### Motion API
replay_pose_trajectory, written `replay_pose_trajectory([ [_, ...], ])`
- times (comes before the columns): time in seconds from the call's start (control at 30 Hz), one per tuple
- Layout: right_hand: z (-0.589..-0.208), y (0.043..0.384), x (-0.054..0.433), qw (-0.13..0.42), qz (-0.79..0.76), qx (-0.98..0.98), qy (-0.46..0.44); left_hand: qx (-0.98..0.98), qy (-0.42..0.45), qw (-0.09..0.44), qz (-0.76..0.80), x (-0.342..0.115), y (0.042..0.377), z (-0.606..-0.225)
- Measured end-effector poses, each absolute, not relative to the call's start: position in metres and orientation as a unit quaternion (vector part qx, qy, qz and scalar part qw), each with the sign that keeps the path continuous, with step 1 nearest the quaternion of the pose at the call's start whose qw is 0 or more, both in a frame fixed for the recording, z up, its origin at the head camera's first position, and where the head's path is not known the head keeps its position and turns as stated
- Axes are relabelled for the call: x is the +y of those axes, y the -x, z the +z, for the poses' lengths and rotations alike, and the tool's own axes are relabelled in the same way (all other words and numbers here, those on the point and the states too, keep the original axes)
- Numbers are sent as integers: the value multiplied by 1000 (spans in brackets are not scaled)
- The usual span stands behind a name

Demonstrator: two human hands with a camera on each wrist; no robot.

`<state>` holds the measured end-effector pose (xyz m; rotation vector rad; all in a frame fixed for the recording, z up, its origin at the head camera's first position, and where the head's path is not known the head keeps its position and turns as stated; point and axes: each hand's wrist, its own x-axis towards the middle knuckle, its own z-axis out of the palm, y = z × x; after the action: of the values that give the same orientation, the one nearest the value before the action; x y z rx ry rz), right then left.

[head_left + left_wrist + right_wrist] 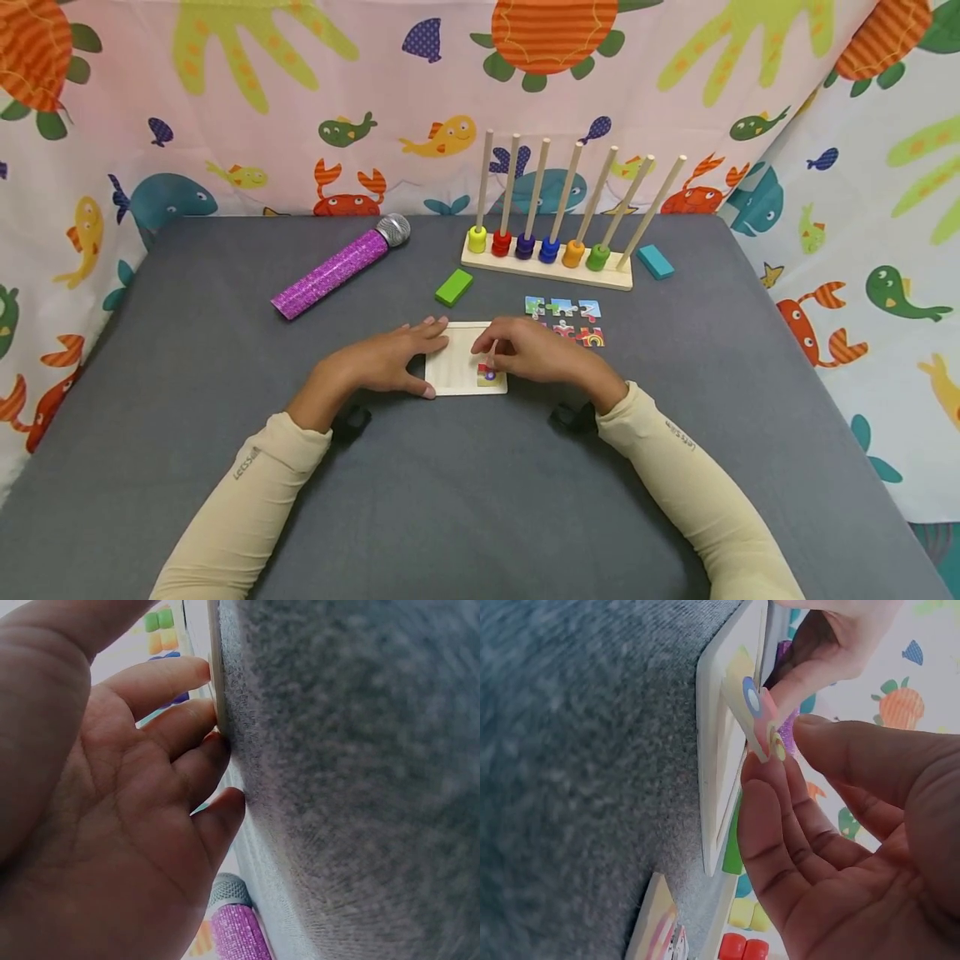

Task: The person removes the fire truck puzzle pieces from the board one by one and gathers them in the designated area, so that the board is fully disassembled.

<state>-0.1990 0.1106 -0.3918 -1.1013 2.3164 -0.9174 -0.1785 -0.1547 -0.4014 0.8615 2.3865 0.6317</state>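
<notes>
A shallow wooden puzzle tray (pixel 453 367) with a raised rim lies on the grey table. My left hand (pixel 390 358) spans its left side, thumb at the near corner and the other fingers extended along the far edge. At the tray's near right corner, my right hand (pixel 536 350) pinches a small puzzle piece (pixel 487 377) with a red, yellow and purple picture. The right wrist view has that puzzle piece (pixel 751 712) tilted against the tray (pixel 712 742), at the fingertips. Several loose picture puzzle pieces (pixel 562 307) lie in rows beyond the right hand, partly hidden by it.
Behind the tray lies a green block (pixel 453 287). A glittery purple microphone (pixel 333 273) rests at the back left. A wooden peg stand (pixel 517 265) with coloured rings stands at the back, a blue block (pixel 656 262) by its right end. A patterned curtain (pixel 277 150) hangs behind the table.
</notes>
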Motion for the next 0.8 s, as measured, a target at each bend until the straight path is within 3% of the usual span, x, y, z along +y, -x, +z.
replay_pose_trajectory([
  [0.2,-392,197,108,207,-327,834,394,882,-315,256,238,-154,178,-401],
  [0.5,-392,198,109,251,-326,820,399,882,-311,263,239,-155,179,-402],
  [0.8,-391,201,121,225,-343,832,374,883,-311,264,231,-155,179,-404],
])
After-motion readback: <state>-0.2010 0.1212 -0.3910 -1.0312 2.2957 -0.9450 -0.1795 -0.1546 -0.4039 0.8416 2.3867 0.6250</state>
